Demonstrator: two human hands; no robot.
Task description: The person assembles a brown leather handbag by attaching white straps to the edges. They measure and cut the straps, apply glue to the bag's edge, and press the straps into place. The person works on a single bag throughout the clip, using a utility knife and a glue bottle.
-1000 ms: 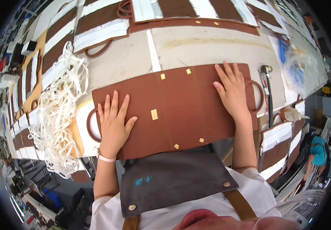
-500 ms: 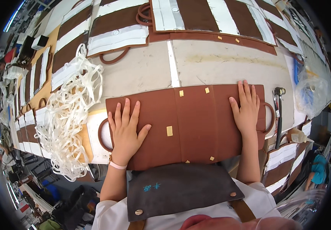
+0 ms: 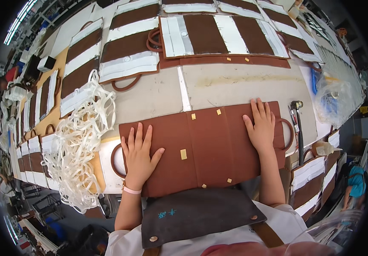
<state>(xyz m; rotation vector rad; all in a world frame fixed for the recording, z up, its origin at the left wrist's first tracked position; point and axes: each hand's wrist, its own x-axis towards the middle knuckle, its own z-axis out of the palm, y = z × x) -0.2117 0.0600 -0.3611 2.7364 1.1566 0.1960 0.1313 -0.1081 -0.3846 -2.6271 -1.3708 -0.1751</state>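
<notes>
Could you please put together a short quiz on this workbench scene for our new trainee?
1. True or false: both hands lie flat on the brown panel.
2. What lies just right of the right hand? A) hammer B) scissors C) tape roll
3. The pile of white straps lies beside the ____ hand.

Key: 1 true; 2 A, the hammer; 3 left, the left hand.

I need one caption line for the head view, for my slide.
Left hand and right hand press flat on a brown leather panel beside a heap of white straps.
</notes>
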